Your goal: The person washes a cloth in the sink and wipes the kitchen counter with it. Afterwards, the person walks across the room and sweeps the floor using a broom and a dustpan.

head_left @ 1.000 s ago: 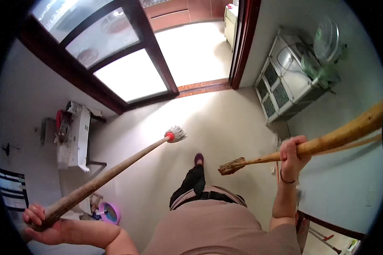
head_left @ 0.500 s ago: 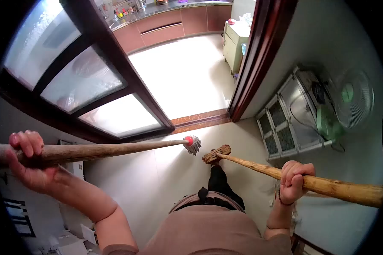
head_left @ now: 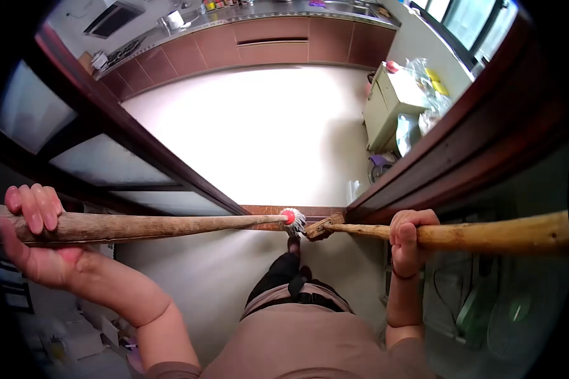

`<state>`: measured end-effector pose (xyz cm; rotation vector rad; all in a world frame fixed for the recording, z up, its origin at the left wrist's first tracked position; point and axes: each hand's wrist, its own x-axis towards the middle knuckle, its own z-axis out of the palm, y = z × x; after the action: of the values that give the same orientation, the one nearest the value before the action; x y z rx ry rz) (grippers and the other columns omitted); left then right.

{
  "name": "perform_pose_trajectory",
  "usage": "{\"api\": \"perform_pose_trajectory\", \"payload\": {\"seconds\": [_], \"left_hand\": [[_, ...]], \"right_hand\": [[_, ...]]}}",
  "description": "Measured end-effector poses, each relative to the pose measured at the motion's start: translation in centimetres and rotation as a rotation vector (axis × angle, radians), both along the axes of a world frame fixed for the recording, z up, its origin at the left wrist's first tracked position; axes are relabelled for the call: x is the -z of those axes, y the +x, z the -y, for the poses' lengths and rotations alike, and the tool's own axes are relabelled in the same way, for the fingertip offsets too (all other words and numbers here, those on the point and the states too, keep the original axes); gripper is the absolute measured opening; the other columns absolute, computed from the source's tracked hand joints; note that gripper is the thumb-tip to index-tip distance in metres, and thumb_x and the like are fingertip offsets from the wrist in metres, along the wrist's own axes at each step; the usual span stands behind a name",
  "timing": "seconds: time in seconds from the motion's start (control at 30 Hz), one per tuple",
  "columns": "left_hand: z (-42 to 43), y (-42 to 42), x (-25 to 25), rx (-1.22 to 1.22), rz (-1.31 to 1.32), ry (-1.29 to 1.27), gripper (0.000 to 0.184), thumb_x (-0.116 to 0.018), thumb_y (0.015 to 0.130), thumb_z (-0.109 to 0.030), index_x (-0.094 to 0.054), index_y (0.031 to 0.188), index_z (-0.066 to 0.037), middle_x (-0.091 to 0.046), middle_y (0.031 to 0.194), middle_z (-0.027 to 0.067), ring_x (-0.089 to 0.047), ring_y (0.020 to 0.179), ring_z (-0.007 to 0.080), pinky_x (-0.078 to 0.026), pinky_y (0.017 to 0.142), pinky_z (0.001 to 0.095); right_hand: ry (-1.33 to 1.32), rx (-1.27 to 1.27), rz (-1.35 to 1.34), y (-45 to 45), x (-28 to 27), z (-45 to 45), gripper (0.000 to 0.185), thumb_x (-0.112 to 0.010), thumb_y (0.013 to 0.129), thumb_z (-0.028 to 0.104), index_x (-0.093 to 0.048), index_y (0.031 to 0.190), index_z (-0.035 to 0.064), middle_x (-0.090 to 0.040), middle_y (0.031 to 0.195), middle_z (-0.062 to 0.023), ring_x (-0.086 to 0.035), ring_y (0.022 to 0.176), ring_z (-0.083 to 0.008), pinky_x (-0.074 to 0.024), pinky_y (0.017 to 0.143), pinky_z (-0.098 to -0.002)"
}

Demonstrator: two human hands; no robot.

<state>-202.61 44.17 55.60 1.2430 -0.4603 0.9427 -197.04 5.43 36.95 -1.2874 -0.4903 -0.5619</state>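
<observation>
My left hand [head_left: 41, 237] is wrapped round the thick wooden handle of a mop [head_left: 171, 227], which reaches across to the middle of the view. Its head, grey-white strands under a red collar, is near the door sill. In my right hand [head_left: 412, 240] is a long yellowish wooden pole with a block-shaped wooden head [head_left: 322, 227]; what kind of tool it is I cannot tell. The two heads are close together just in front of my feet. Whether they touch the floor is unclear.
A doorway with a brown sill [head_left: 262, 209] opens ahead, between a dark-framed glass door [head_left: 107, 158] and a wooden jamb [head_left: 461, 132]. Beyond lie a bright kitchen floor [head_left: 234, 126], pink counter cabinets [head_left: 215, 47] and a small cream cabinet [head_left: 382, 104]. A fan [head_left: 518, 309] is at right.
I have come closer to the doorway, and more of the kitchen shows. Both tool heads are now nearer the sill and each other. Each hand keeps its hold.
</observation>
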Motion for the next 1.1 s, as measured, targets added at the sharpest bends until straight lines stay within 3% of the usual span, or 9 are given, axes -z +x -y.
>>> {"api": "perform_pose_trajectory", "payload": {"seconds": [0.3,0.4,0.6,0.63,0.73,0.8,0.9,1.03,1.1], "left_hand": [[2.6,11.6,2.2,-0.142,0.085,-0.053,0.033,-0.061,0.075,-0.032,-0.04,0.079,-0.008,-0.04,0.053,-0.0026,-0.034,0.044,0.0072,-0.028,0.049,0.021],[3.8,15.7,3.6,-0.304,0.106,-0.012,0.035,-0.056,0.078,-0.04,-0.04,0.079,-0.009,-0.037,0.051,-0.0054,-0.032,0.043,0.0057,-0.027,0.049,0.0197],[4.8,23.5,5.2,-0.728,0.046,-0.026,0.036,-0.05,0.081,-0.044,-0.04,0.079,-0.01,-0.035,0.05,-0.0067,-0.029,0.043,0.0045,-0.024,0.049,0.0193],[4.1,23.9,5.7,-0.62,0.017,0.024,0.034,-0.048,0.082,-0.043,-0.041,0.081,-0.01,-0.036,0.052,-0.0057,-0.029,0.044,0.0056,-0.024,0.049,0.02],[2.7,27.4,6.0,-0.669,-0.023,-0.023,0.024,-0.047,0.081,-0.031,-0.044,0.079,-0.008,-0.036,0.054,-0.0017,-0.031,0.049,0.0088,-0.025,0.052,0.0231],[1.7,29.7,6.1,-0.641,-0.043,-0.06,0.019,-0.043,0.084,-0.025,-0.047,0.08,-0.006,-0.036,0.057,-0.0006,-0.033,0.053,0.0104,-0.026,0.055,0.0238],[-1.7,34.0,5.6,-1.134,-0.069,-0.147,0.022,-0.045,0.086,-0.018,-0.055,0.08,0.001,-0.039,0.059,0.0023,-0.036,0.055,0.0122,-0.028,0.053,0.0233],[-6.2,38.2,4.8,-1.343,-0.051,-0.224,0.018,-0.058,0.079,-0.009,-0.054,0.069,0.005,-0.046,0.062,0.007,-0.043,0.059,0.0156,-0.035,0.056,0.0251],[-8.6,39.3,4.9,-1.427,-0.066,-0.196,0.017,-0.058,0.079,-0.008,-0.054,0.069,0.005,-0.046,0.062,0.0073,-0.044,0.059,0.0159,-0.036,0.056,0.0254]], "right_hand": [[-0.138,0.123,0.056,18.2,0.0,-1.2,0.021,-0.052,0.087,0.014,-0.041,0.073,0.0032,-0.037,0.05,0.0013,-0.032,0.039,-0.0049,-0.0279,0.037,-0.0196],[-0.101,0.13,-0.035,22.9,-0.5,-1.6,0.02,-0.057,0.082,0.015,-0.044,0.072,0.002,-0.044,0.054,-0.0015,-0.04,0.042,-0.007,-0.0326,0.041,-0.0202],[-0.085,0.125,0.016,33.6,0.7,-3.2,0.014,-0.053,0.082,0.005,-0.044,0.072,0.0004,-0.045,0.054,-0.003,-0.04,0.041,-0.0068,-0.0327,0.038,-0.0195],[-0.073,0.148,-0.005,35.4,1.1,-3.3,0.013,-0.052,0.081,0.004,-0.044,0.072,0.0002,-0.045,0.054,-0.003,-0.04,0.041,-0.0069,-0.0332,0.038,-0.0194],[-0.047,0.146,-0.06,40.5,1.7,-4.9,0.01,-0.051,0.081,0.002,-0.045,0.073,-0.0001,-0.045,0.052,-0.0028,-0.041,0.041,-0.007,-0.0346,0.038,-0.0198],[-0.121,0.152,-0.018,44.3,2.6,-4.9,0.013,-0.049,0.085,0.005,-0.043,0.074,0.0023,-0.039,0.051,-0.0005,-0.035,0.04,-0.0063,-0.029,0.037,-0.0192],[-0.101,0.147,-0.056,49.9,3.3,-6.1,0.014,-0.049,0.085,0.002,-0.042,0.073,0.0023,-0.04,0.051,-0.0007,-0.035,0.041,-0.0062,-0.0293,0.036,-0.0195],[-0.059,0.108,-0.122,57.2,3.3,-6.7,0.013,-0.048,0.084,0.0,-0.042,0.073,0.0024,-0.039,0.051,-0.001,-0.035,0.041,-0.0065,-0.0298,0.036,-0.0198],[-0.017,0.084,-0.166,60.6,3.4,-8.2,0.013,-0.048,0.084,0.0,-0.042,0.073,0.0028,-0.039,0.051,-0.0011,-0.035,0.041,-0.0069,-0.03,0.037,-0.02]]}}
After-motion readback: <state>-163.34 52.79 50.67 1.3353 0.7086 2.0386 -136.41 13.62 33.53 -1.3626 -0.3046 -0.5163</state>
